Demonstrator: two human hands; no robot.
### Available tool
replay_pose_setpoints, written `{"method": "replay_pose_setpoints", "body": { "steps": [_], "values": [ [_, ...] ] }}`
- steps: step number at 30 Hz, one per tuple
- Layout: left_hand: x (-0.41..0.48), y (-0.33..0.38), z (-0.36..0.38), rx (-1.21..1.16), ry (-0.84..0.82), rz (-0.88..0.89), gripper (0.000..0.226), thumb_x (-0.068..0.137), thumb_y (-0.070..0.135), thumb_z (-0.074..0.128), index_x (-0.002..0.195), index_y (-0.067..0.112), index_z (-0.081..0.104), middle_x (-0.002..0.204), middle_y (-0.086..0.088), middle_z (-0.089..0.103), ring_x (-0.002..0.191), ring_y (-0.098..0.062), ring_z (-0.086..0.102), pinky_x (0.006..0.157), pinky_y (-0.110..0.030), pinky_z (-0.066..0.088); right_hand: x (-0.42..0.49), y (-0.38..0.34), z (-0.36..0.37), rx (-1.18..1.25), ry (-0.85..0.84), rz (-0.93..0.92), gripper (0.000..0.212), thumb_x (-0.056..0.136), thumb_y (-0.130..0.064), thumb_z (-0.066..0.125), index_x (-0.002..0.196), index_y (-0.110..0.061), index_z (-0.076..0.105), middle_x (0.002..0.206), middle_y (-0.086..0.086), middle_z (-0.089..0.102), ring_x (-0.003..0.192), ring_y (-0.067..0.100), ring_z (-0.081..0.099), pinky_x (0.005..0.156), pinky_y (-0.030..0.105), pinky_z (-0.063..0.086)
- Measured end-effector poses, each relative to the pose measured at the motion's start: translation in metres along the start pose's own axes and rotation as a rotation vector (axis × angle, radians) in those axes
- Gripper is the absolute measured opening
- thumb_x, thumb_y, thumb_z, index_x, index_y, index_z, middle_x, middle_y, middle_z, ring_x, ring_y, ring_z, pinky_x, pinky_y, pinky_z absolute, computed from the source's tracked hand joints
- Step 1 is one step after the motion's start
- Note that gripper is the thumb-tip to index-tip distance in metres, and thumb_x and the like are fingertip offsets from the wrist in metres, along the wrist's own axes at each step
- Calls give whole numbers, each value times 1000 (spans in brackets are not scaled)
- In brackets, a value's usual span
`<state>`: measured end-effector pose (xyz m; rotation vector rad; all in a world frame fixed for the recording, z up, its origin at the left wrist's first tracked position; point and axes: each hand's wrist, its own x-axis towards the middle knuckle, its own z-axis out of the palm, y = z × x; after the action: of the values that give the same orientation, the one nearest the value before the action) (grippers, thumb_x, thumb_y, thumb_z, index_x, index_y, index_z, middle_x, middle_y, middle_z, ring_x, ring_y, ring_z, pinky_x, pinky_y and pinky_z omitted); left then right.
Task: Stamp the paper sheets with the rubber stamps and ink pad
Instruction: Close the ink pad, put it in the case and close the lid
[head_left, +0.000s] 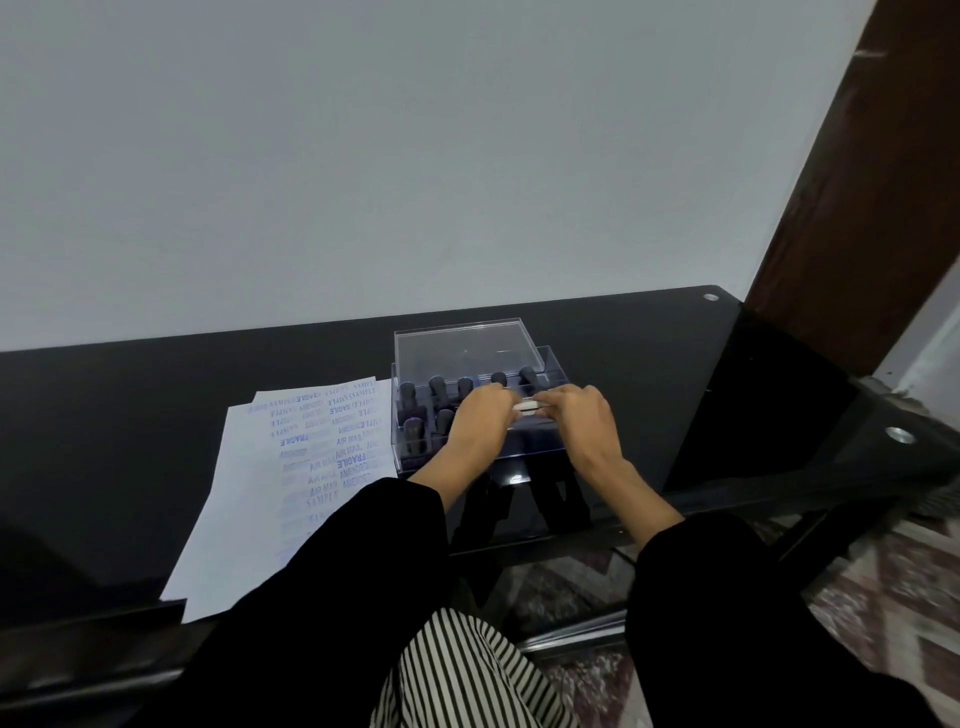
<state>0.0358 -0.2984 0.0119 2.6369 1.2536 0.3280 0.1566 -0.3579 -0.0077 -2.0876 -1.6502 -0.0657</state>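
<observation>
Your left hand (480, 415) and right hand (576, 418) meet over the clear box (553, 364) at your 12 o'clock. Both have their fingers curled onto a white flat piece (527, 406), each pinching one end. Whether it is the ink pad cannot be told. Its long axis runs from 9 to 3 o'clock, level, above the box's right half. The rubber stamps (436, 387) stand upright in the box's left and rear compartments, dark handles pointing up. The box's lid (462, 345) stands raised at the far side. The paper sheets (249, 493) lie at the box's 9 o'clock on the black table (130, 415), touching its base. Their long axis runs 7 to 1 o'clock, and they bear blue imprints.
</observation>
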Motion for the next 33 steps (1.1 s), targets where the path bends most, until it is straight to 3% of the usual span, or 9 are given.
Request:
{"method": "replay_pose_setpoints", "body": {
  "steps": [7,11,14,18,22,24,29,33],
  "values": [
    [-2,-5,4,306,55,104,28,96,20,45,123,18,54,120,-5,62,114,-26,53,90,-36,38,7,2,-7,-165,-67,-89,23,94,-27,52,112,-20,64,116,3,61,97,24,49,70,26,35],
    [-1,-4,3,426,84,85,22,94,21,50,114,20,59,112,-3,65,115,-24,47,93,-35,32,11,4,-8,-205,-70,-125,30,92,-42,50,111,-23,63,115,0,63,97,24,51,70,28,40],
    [1,-6,0,484,75,82,21,93,22,51,112,21,61,108,-2,67,115,-22,45,92,-35,31,11,4,-4,-288,-44,-167,21,95,-33,49,109,-25,62,110,-3,64,101,19,47,61,29,38],
    [4,-8,-2,474,54,80,20,94,26,50,110,21,62,108,-2,67,115,-22,46,93,-36,31,13,4,2,-351,60,-173,11,89,-29,61,98,-27,68,93,-3,69,89,20,50,55,28,31],
    [3,-11,0,424,36,96,25,94,31,50,114,23,63,109,-2,66,114,-23,46,94,-36,31,16,8,-1,-141,-80,-98,28,88,-36,58,116,-32,65,111,-3,64,107,20,46,85,31,33],
    [4,-13,0,390,24,111,27,93,31,51,116,24,63,109,-2,66,114,-23,47,93,-35,31,18,10,-5,-73,-113,-51,31,85,-35,63,116,-33,65,112,-2,65,109,20,46,90,33,34],
    [9,-20,-7,291,-54,142,36,89,36,57,125,31,59,113,-3,64,117,-23,45,93,-34,32,31,9,-14,93,-336,-13,36,79,-20,72,113,-26,67,115,3,66,110,22,56,89,34,44],
    [9,-25,-7,246,-53,178,37,88,35,59,125,30,59,115,-2,64,115,-22,47,92,-33,32,37,11,-17,75,-405,-54,36,80,-18,71,114,-27,67,116,0,66,103,18,57,76,27,39]
  ]
}}
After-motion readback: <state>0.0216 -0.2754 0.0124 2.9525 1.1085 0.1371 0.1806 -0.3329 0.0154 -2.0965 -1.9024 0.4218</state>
